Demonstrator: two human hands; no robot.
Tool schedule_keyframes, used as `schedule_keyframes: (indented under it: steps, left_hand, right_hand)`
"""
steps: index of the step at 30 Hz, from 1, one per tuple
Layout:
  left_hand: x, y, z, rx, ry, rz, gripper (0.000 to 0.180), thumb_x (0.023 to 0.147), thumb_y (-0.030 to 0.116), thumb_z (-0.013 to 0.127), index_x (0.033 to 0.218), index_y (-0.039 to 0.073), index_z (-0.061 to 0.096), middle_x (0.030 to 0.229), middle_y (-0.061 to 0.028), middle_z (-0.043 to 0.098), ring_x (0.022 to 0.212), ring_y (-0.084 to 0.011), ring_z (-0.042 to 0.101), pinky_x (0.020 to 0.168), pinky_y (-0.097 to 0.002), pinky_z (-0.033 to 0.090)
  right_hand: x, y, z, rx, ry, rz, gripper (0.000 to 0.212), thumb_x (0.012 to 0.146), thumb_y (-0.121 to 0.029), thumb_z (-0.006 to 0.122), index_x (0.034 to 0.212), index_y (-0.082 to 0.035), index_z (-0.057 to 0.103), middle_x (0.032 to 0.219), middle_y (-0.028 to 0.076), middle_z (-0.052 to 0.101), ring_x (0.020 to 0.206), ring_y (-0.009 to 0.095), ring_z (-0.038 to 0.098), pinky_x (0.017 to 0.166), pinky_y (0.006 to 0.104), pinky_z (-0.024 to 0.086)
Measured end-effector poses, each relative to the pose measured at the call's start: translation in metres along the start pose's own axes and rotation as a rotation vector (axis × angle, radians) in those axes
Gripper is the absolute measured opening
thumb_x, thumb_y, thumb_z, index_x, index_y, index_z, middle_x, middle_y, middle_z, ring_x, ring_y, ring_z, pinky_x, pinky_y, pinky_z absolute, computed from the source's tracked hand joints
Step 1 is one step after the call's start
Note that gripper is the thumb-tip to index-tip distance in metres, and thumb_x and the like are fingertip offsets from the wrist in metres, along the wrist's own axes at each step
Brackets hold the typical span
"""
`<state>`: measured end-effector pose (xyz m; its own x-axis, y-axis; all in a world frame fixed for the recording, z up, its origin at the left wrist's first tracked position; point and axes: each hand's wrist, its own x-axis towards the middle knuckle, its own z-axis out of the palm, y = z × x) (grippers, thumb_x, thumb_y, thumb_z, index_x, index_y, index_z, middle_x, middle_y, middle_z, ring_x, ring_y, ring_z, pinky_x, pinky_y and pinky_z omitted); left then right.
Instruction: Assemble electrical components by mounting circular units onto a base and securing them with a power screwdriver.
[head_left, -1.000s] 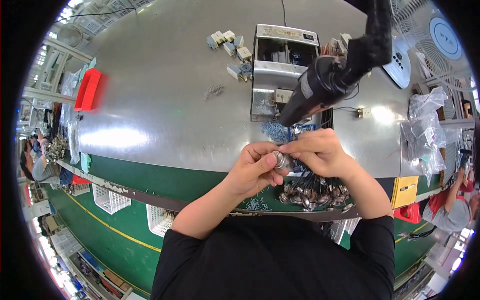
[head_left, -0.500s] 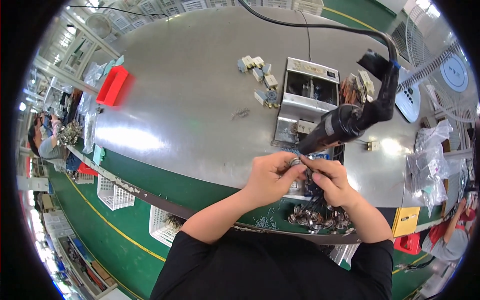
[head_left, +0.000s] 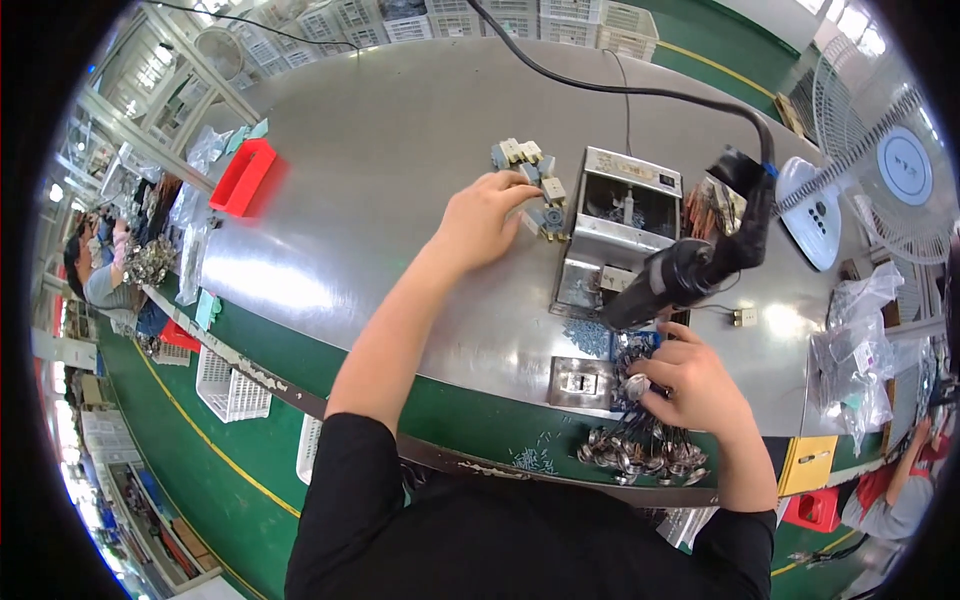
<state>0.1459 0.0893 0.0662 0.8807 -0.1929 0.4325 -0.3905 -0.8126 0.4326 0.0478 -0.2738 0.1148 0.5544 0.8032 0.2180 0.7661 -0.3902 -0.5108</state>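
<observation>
My left hand (head_left: 485, 222) reaches over the metal table to the small cream and grey switch-like blocks (head_left: 553, 190). Its fingers are partly spread, with the fingertips close by the blocks, and I see nothing held. Closed around a small round metal part (head_left: 637, 387) is my right hand (head_left: 690, 378), near the table's front edge. Dark wires trail under that hand, towards a pile of similar round metal parts (head_left: 640, 455). A black powered screwdriver (head_left: 655, 285) hangs tilted above, between the hands. Below its tip sits a small metal fixture (head_left: 582, 382).
A metal screw feeder box (head_left: 625, 195) stands behind the screwdriver, with loose bluish screws (head_left: 588, 338) before it. More screws (head_left: 535, 458) lie on the green front strip. A red bin (head_left: 243, 178) is at left, a fan (head_left: 905, 165) at right. A black cable (head_left: 620, 88) arches overhead.
My hands have parted. The left went away and left to the blocks; the right moved slightly right, still with a round metal part. The fixture is now uncovered, and the view has shifted slightly.
</observation>
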Motion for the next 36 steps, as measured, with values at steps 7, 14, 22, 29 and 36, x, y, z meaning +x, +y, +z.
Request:
schedule_keyframes:
  steps: [7, 14, 22, 29, 36]
  left_hand:
    - [0.025, -0.017, 0.009, 0.202, -0.354, 0.204, 0.026, 0.088, 0.014, 0.077, 0.114, 0.012, 0.074, 0.133, -0.0082, 0.069, 0.127, -0.0311, 0.062, 0.105, -0.0435, 0.054]
    - [0.025, -0.033, 0.011, 0.165, -0.428, 0.132, 0.027, 0.089, 0.017, 0.079, 0.113, 0.009, 0.070, 0.111, -0.0104, 0.072, 0.112, -0.0342, 0.067, 0.095, -0.0447, 0.055]
    - [0.015, -0.020, -0.007, 0.223, -0.322, 0.116, 0.025, 0.092, 0.013, 0.076, 0.116, 0.006, 0.071, 0.111, -0.0112, 0.071, 0.111, -0.0333, 0.068, 0.093, -0.0441, 0.056]
    - [-0.011, 0.000, -0.050, -0.098, -0.196, -0.101, 0.027, 0.093, 0.006, 0.074, 0.119, 0.002, 0.068, 0.116, -0.0130, 0.074, 0.103, -0.0290, 0.071, 0.094, -0.0387, 0.055]
    - [-0.078, 0.097, -0.050, -0.678, -0.398, -0.077, 0.034, 0.088, 0.002, 0.077, 0.121, 0.004, 0.070, 0.118, -0.0125, 0.076, 0.108, -0.0263, 0.073, 0.096, -0.0384, 0.055]
  right_hand:
    - [-0.019, 0.014, -0.004, -0.016, 0.017, 0.031, 0.028, 0.070, -0.008, 0.082, 0.096, -0.003, 0.075, 0.072, 0.010, 0.056, 0.069, 0.033, 0.059, 0.065, 0.0472, 0.048]
    - [-0.037, 0.007, -0.011, -0.298, 0.112, 0.056, 0.025, 0.086, -0.016, 0.077, 0.108, -0.005, 0.071, 0.088, 0.009, 0.061, 0.083, 0.031, 0.062, 0.073, 0.0446, 0.052]
    - [-0.045, 0.011, 0.011, -0.409, 0.075, 0.148, 0.021, 0.091, -0.022, 0.078, 0.090, -0.006, 0.065, 0.084, 0.007, 0.059, 0.083, 0.027, 0.063, 0.073, 0.0386, 0.055]
    - [-0.047, 0.023, 0.005, -0.490, 0.122, 0.072, 0.025, 0.082, -0.008, 0.081, 0.105, -0.003, 0.070, 0.103, 0.008, 0.068, 0.104, 0.029, 0.070, 0.081, 0.0416, 0.058]
    - [-0.068, 0.053, 0.011, -0.500, 0.262, 0.015, 0.029, 0.080, -0.001, 0.079, 0.108, -0.001, 0.072, 0.108, 0.012, 0.073, 0.106, 0.031, 0.074, 0.083, 0.0400, 0.062]
